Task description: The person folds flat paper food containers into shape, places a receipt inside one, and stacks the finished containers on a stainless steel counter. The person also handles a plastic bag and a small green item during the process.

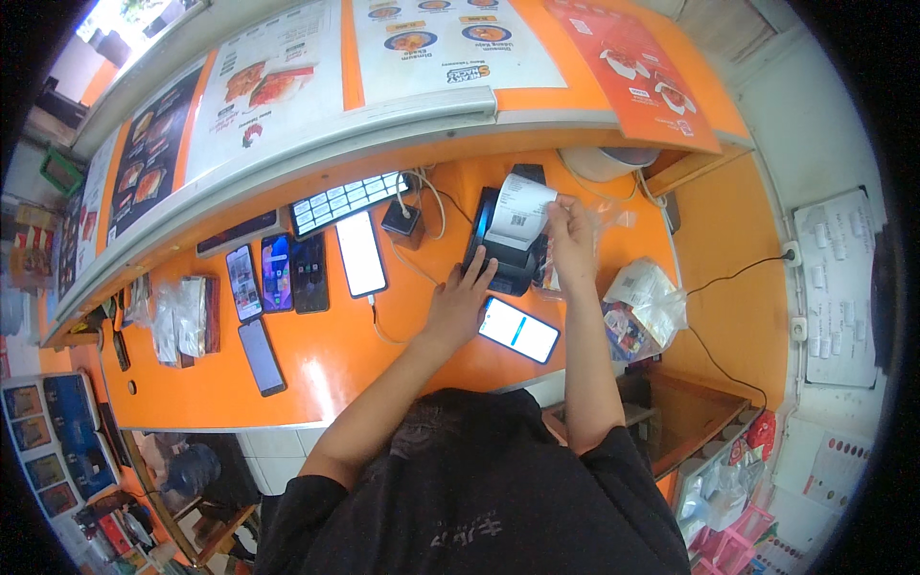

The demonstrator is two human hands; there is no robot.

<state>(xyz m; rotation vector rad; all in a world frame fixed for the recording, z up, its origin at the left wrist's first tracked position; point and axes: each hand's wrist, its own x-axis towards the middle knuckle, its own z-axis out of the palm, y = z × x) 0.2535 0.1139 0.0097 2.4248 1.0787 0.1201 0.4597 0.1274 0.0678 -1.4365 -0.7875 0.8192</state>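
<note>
Right hand (573,230) pinching the receipt (517,211) by its right edge, the strip's long axis running away from the person, leaning right! Left hand (460,297), fingers spread, rests on the black printer (517,261) just below the paper. Orange counter (206,398) beneath those fingers; whiteboard (836,287) well to their right.

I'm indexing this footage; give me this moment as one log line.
left hand: touching printer | right hand: pinching receipt | receipt: over printer, print showing | phone nearest printer: screen lit
</note>
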